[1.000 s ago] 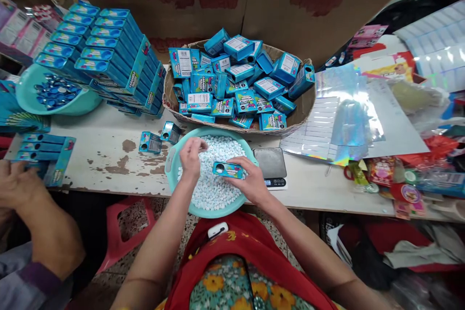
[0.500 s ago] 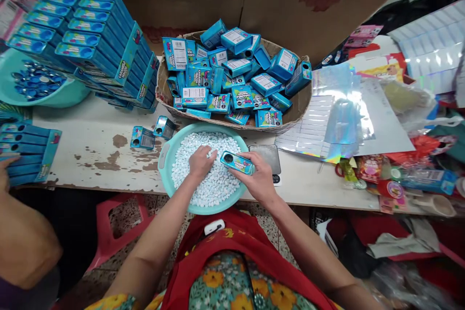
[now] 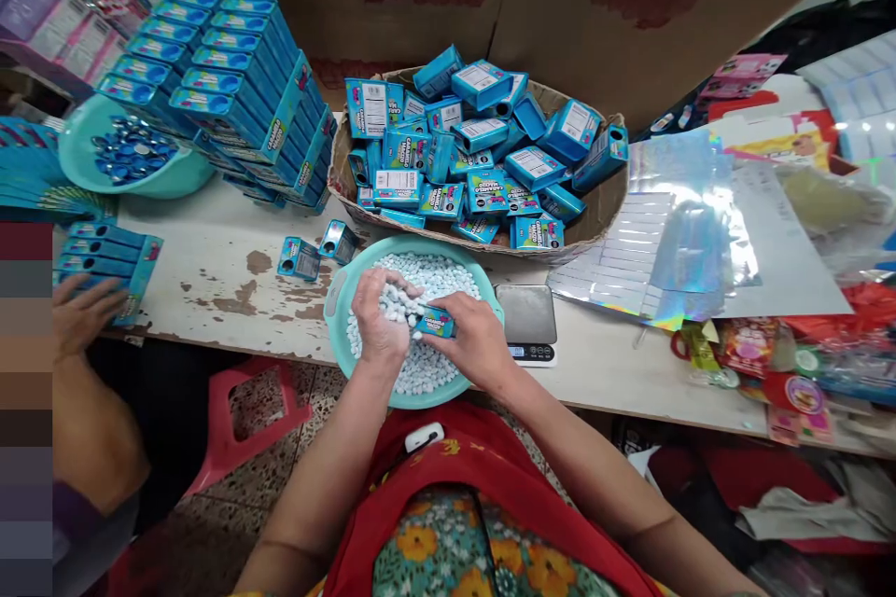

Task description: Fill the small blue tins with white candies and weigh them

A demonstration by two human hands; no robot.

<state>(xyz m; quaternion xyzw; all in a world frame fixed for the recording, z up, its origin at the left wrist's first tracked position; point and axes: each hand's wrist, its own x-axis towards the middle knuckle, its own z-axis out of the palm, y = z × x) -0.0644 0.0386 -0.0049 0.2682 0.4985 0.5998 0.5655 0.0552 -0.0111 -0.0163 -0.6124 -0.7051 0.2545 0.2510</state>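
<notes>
Over a turquoise basin (image 3: pixel 337 322) of small white candies, my left hand (image 3: pixel 382 317) is cupped around a heap of white candies (image 3: pixel 398 303). My right hand (image 3: pixel 476 340) grips a small blue tin (image 3: pixel 435 322) right beside that heap, low over the basin. Some candies lie between the left hand and the tin's near end. The tin's opening is hidden by the candies and fingers. Behind the basin, a cut cardboard box (image 3: pixel 595 219) holds several similar blue tins. Two more blue tins stand on the table, left of the basin; one (image 3: pixel 299 258) is nearer me.
A digital scale (image 3: pixel 525 315) sits right of the basin. Stacked blue boxes (image 3: pixel 245 84) and a turquoise bowl of blue lids (image 3: pixel 88 149) are at the back left. Another person's hand (image 3: pixel 88 312) touches blue packs at far left. Shiny sheets (image 3: pixel 630 233) lie to the right.
My left hand has lifted from the candies with a handful and turned up toward the tin. The tin has moved slightly left in the basin. The view has shifted left, showing more of the scale.
</notes>
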